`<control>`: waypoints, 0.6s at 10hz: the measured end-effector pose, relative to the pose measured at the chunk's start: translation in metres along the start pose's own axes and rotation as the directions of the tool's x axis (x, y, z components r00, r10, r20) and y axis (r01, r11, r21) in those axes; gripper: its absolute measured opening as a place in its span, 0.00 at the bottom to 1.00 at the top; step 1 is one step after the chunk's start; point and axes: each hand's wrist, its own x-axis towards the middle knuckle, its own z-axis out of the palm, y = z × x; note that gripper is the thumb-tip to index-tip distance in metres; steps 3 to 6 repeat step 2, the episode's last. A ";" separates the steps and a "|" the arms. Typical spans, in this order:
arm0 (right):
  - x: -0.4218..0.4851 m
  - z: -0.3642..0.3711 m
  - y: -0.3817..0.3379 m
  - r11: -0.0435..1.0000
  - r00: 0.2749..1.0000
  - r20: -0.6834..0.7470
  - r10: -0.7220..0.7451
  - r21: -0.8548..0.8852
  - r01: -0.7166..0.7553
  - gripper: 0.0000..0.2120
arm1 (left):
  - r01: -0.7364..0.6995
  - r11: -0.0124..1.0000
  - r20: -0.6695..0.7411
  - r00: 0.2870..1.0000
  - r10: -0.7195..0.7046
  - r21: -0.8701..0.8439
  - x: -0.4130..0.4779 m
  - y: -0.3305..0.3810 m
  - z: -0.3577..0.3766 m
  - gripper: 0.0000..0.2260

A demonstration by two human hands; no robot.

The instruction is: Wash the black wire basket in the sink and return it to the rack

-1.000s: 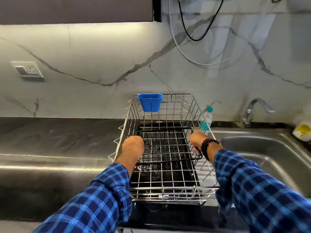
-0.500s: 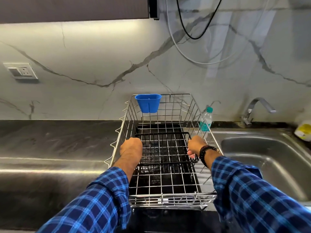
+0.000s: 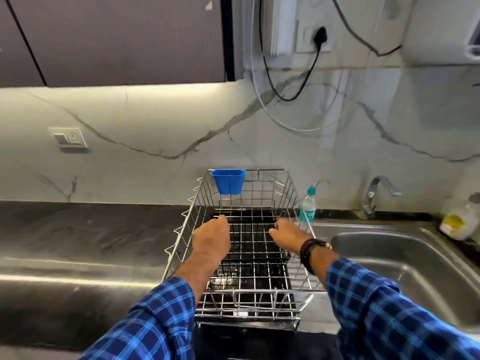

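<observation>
The black wire basket [image 3: 255, 245] lies inside the steel dish rack [image 3: 181, 245] on the counter, left of the sink [image 3: 405, 261]. My left hand [image 3: 211, 237] is over the basket's far left corner with its fingers curled downward. My right hand [image 3: 288, 236] is over the far right corner, fingers loosely bent and thumb pointing left. The backs of both hands hide the fingers, so I cannot see whether they hold the wire. A dark band circles my right wrist.
A blue plastic cup [image 3: 228, 181] hangs on the rack's back wall. A small water bottle [image 3: 307, 205] stands between rack and sink. The tap [image 3: 375, 193] is behind the sink, and a soap bottle [image 3: 459, 222] stands at the far right. Dark counter [image 3: 78, 242] stretches left.
Both hands have slid from the basket's sides toward its far corners. The basket now sits lower and flatter in the rack. The view has tilted upward, showing more wall and cabinet.
</observation>
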 end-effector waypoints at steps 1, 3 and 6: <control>-0.041 -0.017 -0.001 0.993 0.991 -0.067 -0.113 -0.030 0.111 0.14 | -0.047 0.997 -0.115 0.993 0.040 -0.062 -0.026 0.005 -0.021 0.11; -0.087 -0.046 0.000 0.975 0.963 -0.160 -0.217 0.005 0.221 0.14 | -0.117 0.987 -0.295 0.952 0.079 -0.113 -0.050 0.010 -0.053 0.16; -0.087 -0.046 0.000 0.975 0.963 -0.160 -0.217 0.005 0.221 0.14 | -0.117 0.987 -0.295 0.952 0.079 -0.113 -0.050 0.010 -0.053 0.16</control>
